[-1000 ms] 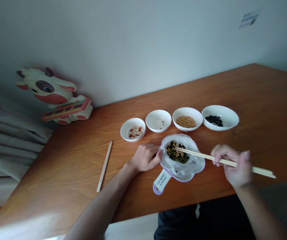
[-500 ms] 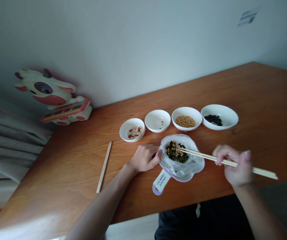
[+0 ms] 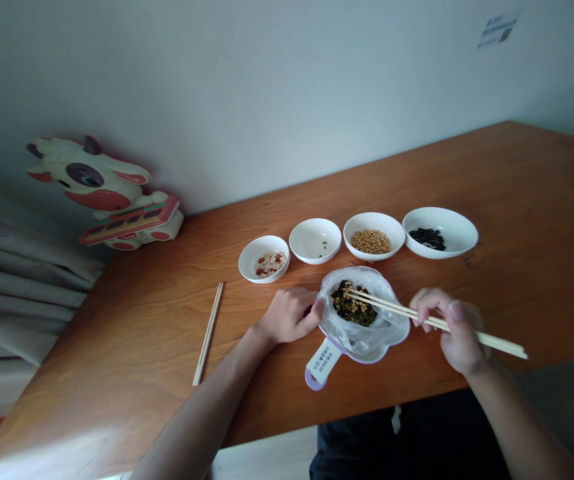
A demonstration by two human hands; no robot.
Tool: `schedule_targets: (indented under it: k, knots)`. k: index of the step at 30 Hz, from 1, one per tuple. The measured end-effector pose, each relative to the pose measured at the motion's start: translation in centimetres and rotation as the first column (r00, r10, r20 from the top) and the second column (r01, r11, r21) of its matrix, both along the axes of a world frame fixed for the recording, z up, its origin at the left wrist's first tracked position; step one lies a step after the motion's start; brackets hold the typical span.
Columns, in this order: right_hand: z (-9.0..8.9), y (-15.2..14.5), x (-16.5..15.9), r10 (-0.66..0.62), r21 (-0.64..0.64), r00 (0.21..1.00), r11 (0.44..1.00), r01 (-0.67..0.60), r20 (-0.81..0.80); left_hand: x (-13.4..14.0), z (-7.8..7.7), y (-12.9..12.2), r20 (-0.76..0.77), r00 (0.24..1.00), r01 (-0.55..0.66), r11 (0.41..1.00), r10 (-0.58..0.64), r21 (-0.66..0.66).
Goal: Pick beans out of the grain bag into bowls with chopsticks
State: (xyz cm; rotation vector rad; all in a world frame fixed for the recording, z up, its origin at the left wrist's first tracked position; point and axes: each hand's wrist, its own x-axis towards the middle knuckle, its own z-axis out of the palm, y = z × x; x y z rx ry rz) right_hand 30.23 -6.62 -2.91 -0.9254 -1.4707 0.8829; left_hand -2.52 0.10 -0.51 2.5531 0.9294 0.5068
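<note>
My left hand (image 3: 294, 315) grips the left rim of a purple-edged bowl (image 3: 377, 357) with a labelled handle. A clear plastic bag (image 3: 351, 338) lines this bowl. Inside lie mixed beans (image 3: 354, 307), black, green and yellowish. My right hand (image 3: 449, 327) holds a pair of wooden chopsticks (image 3: 391, 307), whose tips touch the beans. Behind stand a white bowl of pale and reddish pieces (image 3: 269, 265), a white bowl with a few small green bits (image 3: 311, 245), a bowl of yellow soybeans (image 3: 371, 241) and a bowl of black beans or seeds (image 3: 427, 239).
A second pair of chopsticks (image 3: 209, 333) lies on the wooden table (image 3: 157, 320) to the left. A cow-shaped toy keyboard (image 3: 111, 193) leans by the wall at the back left. Grey curtains (image 3: 11, 293) hang beside the table's left side.
My right hand has moved left, towards the lined bowl, and the chopstick tips have shifted slightly left and up among the beans. My left hand stays on the rim.
</note>
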Motion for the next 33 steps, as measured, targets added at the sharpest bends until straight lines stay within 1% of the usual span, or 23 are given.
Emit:
schedule_targets:
  k: [2,6,9,11,19,23,28,33]
  knots:
    - [-0.05,-0.02,0.00,-0.006,-0.001,1.000,1.000,0.006,0.030,0.01,0.00,0.02,-0.002,1.000,0.002,1.000,-0.002,0.001]
    - [0.01,-0.09,0.02,-0.065,0.010,0.992,0.998,0.064,0.110,-0.01,-0.08,0.06,-0.017,1.000,0.005,1.000,-0.005,0.006]
    - [0.08,-0.13,0.07,-0.090,0.022,0.987,0.996,0.088,0.135,-0.04,-0.17,0.08,-0.016,1.000,0.009,1.000,-0.009,0.005]
    - [0.10,-0.11,0.10,-0.086,0.006,0.988,0.996,0.085,0.125,-0.05,-0.21,0.08,-0.013,1.000,0.010,1.000,-0.010,0.003]
    - [0.36,0.28,0.04,-0.083,-0.132,0.995,0.987,0.090,0.054,-0.05,-0.16,-0.01,-0.008,1.000,0.005,1.000,-0.004,0.010]
    - [0.59,0.37,-0.11,-0.065,-0.152,0.997,0.986,0.071,0.039,-0.05,-0.16,0.00,-0.011,1.000,0.002,1.000,-0.002,0.008]
    - [0.73,0.33,-0.19,-0.077,-0.167,0.994,0.982,0.089,0.073,-0.05,-0.16,0.02,-0.013,1.000,0.005,1.000,-0.005,0.003]
    - [0.80,0.38,-0.38,-0.072,-0.213,0.997,0.974,0.079,0.042,-0.07,-0.23,0.04,-0.004,1.000,0.006,1.000,-0.006,0.003]
